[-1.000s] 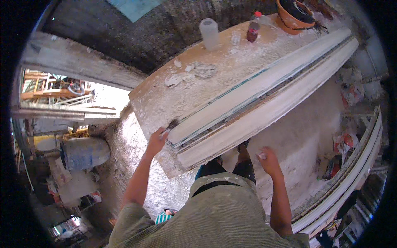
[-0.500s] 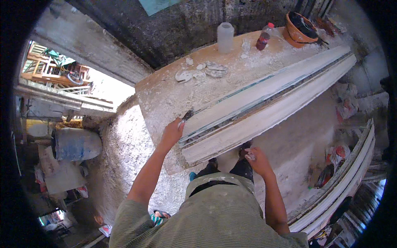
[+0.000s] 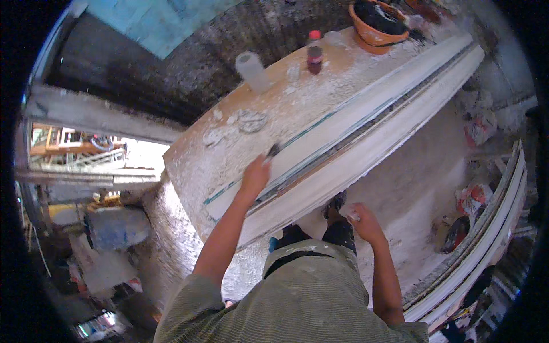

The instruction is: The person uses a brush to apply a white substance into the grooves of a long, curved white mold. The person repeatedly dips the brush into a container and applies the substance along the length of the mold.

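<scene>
Two long white plaster-like strips lie side by side on the work table, with a dark rough groove between them. My left hand (image 3: pixel 255 176) is closed around a small tool with a dark flat tip (image 3: pixel 274 150), whose kind is too blurred to tell. It is over the far strip (image 3: pixel 309 150), by its teal-lined far edge. Nearer to me runs the other strip (image 3: pixel 343 171). My right hand (image 3: pixel 366 222), held off the near strip's front edge, has its fingers curled around a small whitish lump (image 3: pixel 352 214).
On the dusty table (image 3: pixel 189 150) are dried white flakes (image 3: pixel 251 121), a cloudy plastic container (image 3: pixel 251 71), a red-capped bottle (image 3: pixel 314 54) and an orange basin (image 3: pixel 372 40). More long white strips (image 3: pixel 486 251) lean at the right. A blue barrel (image 3: pixel 117 227) is at left.
My left hand has moved from the far strip's left end to farther along it, with the tool. My right hand still holds the lump. The view has shifted.
</scene>
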Demonstrator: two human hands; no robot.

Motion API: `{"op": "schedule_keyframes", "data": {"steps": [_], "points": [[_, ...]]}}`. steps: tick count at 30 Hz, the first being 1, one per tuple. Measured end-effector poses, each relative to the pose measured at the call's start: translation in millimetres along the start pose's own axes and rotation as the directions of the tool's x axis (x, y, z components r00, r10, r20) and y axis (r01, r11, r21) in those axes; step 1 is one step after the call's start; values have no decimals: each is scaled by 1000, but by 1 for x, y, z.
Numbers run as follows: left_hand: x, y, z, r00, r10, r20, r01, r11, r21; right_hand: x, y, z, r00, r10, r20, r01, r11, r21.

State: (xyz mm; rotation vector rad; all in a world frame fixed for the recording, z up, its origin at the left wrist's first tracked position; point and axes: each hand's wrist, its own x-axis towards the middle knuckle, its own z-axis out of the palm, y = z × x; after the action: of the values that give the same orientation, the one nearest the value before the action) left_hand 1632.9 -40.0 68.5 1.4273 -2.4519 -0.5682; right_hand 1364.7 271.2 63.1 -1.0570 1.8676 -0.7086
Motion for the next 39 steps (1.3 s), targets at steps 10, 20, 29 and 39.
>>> {"op": "schedule_keyframes", "data": {"steps": [10, 20, 29, 39], "points": [[123, 128, 92, 992, -31, 126, 27, 999, 35, 11, 68, -151, 982, 50, -183, -80, 984, -160], [131, 122, 67, 960, 124, 251, -193, 943, 271, -17, 110, -193, 944, 73, -321, -98, 993, -60], [224, 186, 122, 908, 290, 303, -331, 939, 91, -33, 167, -198, 899, 341, -275, -321, 940, 116], [335, 294, 186, 868, 343, 359, -368, 930, 3, 87, 128, -315, 947, 219, -234, -245, 965, -88]]}}
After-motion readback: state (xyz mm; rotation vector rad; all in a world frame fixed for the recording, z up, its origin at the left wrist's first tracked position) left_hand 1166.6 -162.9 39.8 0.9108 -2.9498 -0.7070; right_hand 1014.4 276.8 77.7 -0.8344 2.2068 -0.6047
